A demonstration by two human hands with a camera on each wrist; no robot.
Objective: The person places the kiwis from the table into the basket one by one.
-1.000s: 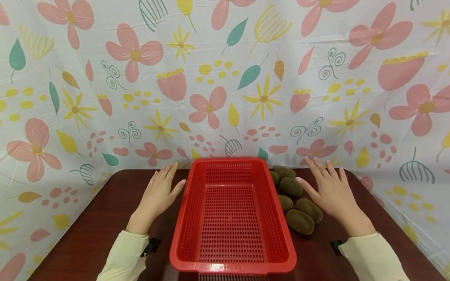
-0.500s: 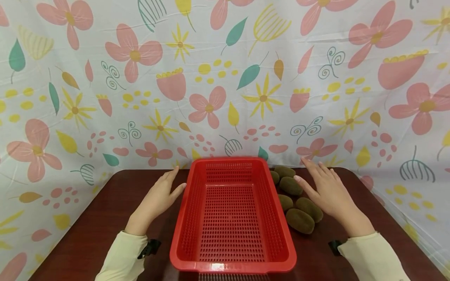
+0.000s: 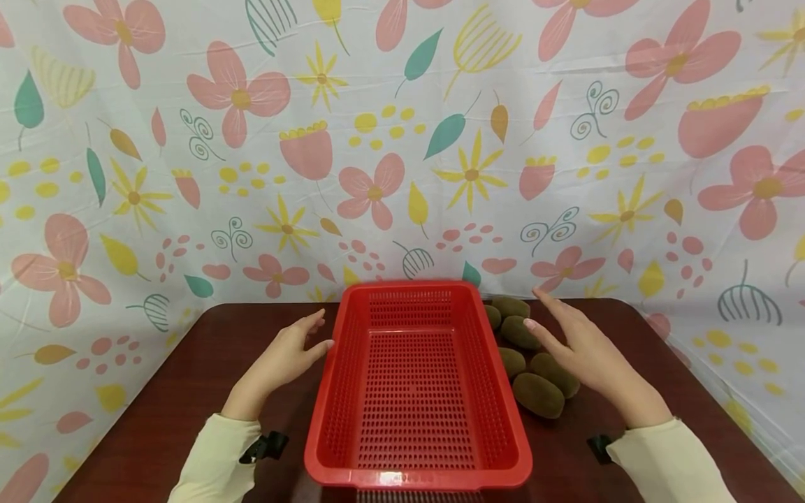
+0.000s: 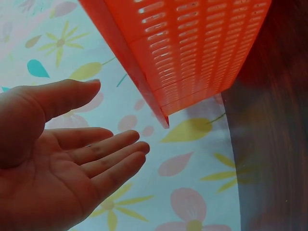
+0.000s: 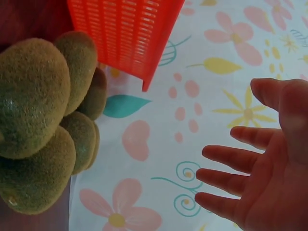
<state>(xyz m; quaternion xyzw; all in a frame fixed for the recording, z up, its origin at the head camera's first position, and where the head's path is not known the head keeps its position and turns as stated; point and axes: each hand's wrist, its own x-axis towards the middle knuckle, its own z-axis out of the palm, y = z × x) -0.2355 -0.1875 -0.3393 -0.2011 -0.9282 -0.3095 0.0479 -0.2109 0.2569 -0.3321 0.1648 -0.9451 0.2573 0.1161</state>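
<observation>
A red perforated plastic basket (image 3: 418,479) stands on the table with nothing inside. Several brown fuzzy kiwis (image 3: 538,395) lie in a group along its right side; the right wrist view shows the kiwis (image 5: 32,98) close up. My left hand (image 3: 283,356) hovers just left of the basket, thumb pointing at its rim. In the left wrist view the left hand (image 4: 62,159) has relaxed, extended fingers and holds nothing. Over the right of the kiwis hovers my right hand (image 3: 594,356), holding nothing. Its fingers spread loosely in the right wrist view, where the right hand (image 5: 269,163) is apart from the fruit.
The dark brown wooden table (image 3: 157,412) extends to both sides of the basket. A white cloth (image 3: 377,91) printed with flowers and leaves hangs behind the table and along its sides. Each wrist wears a black strap (image 3: 270,447) at a light sleeve (image 3: 216,457).
Both hands have turned slightly so that their palms face inward more, and the fingers have drawn closer together. The basket and kiwis have stayed in place.
</observation>
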